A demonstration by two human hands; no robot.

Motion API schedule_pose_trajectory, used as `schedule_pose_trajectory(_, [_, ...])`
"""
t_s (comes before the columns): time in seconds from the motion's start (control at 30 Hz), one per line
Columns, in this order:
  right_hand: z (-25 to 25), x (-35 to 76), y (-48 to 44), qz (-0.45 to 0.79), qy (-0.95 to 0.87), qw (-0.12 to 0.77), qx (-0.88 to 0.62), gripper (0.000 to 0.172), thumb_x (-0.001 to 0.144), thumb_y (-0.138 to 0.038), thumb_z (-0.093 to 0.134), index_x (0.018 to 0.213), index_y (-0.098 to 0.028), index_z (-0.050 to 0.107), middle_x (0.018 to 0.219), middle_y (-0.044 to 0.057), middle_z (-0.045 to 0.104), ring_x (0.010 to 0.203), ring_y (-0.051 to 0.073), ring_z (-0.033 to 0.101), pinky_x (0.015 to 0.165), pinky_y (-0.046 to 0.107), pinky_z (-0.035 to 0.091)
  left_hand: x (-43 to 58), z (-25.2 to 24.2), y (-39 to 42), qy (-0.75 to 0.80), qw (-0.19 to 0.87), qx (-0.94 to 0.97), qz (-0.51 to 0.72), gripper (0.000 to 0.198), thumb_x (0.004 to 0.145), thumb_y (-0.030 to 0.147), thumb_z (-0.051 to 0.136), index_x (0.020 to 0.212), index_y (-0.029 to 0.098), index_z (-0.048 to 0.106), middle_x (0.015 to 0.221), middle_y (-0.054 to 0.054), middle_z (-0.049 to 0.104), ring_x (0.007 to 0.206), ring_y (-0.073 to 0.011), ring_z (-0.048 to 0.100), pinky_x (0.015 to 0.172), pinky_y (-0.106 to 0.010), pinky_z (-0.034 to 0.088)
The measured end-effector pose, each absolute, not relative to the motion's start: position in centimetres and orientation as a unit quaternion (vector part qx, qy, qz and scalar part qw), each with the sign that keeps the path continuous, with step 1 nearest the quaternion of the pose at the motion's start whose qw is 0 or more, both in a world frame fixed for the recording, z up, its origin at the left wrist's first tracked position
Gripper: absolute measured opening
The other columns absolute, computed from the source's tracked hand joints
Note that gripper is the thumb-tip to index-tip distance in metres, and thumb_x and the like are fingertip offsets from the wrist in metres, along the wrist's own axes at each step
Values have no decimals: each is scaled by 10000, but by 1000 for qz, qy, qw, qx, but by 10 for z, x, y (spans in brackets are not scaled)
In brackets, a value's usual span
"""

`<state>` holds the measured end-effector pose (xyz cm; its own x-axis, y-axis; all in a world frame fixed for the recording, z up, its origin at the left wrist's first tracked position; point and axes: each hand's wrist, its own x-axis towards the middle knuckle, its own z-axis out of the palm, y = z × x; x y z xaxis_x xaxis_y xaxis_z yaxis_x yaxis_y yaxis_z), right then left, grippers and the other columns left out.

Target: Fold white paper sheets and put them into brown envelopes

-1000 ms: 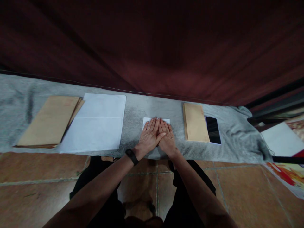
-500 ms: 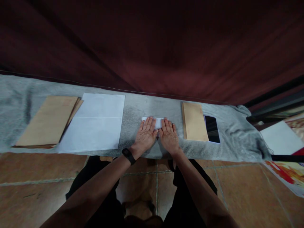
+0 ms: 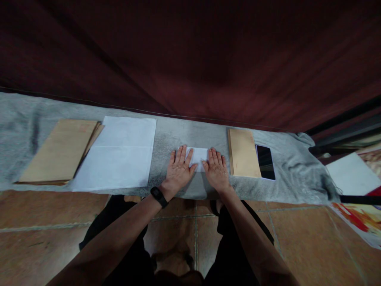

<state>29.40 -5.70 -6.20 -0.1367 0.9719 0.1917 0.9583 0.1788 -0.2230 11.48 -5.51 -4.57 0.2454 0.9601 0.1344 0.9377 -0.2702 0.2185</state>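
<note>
A small folded sheet of white paper (image 3: pixel 199 157) lies flat on the grey cloth in front of me. My left hand (image 3: pixel 179 169) rests palm down over its left end, fingers spread, with a black band on that wrist. Over the right end lies my right hand (image 3: pixel 217 169), also flat and open. Both thumbs point inward, and the paper's middle shows between them. The parts of the paper under my fingers are hidden.
Left of my hands are large white sheets (image 3: pixel 125 159) and a stack of brown envelopes (image 3: pixel 59 151). To the right lie more brown envelopes (image 3: pixel 244 153) beside a phone (image 3: pixel 265 162). The grey cloth (image 3: pixel 190 133) covers a narrow surface before a dark red curtain (image 3: pixel 190 59).
My hands have slid apart, the left one leftward and the right one rightward. More of the folded paper's middle now shows between them.
</note>
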Motion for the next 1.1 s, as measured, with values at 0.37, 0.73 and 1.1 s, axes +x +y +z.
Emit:
schedule_pose_trajectory(0.37, [-51,295,-55,25,-737,172,-654,587,1100,-366,332,1596,-55,368,1661,202,368,1559,313,314,1261,547,268,114,-45,-56,603,51,787,116,656,1039,462,416,1601,126,368,1708,-197,249,1592,-350,228,1287,-592,177])
schedule_pose_trajectory(0.73, [-43,260,-53,120,-814,153,-548,572,1104,-344,285,1612,-88,352,1682,129,354,1582,202,277,1301,418,269,110,-48,-51,530,59,837,122,620,1012,206,278,1604,29,322,1695,-181,301,1605,-257,195,1310,-480,205])
schedule_pose_trajectory(1.1, [-57,262,-55,94,-795,146,-581,577,1118,-395,271,1621,-123,344,1688,114,336,1592,225,251,1308,457,217,108,-53,-49,540,66,831,114,615,1023,226,278,1616,66,317,1696,-161,313,1606,-251,192,1313,-483,184])
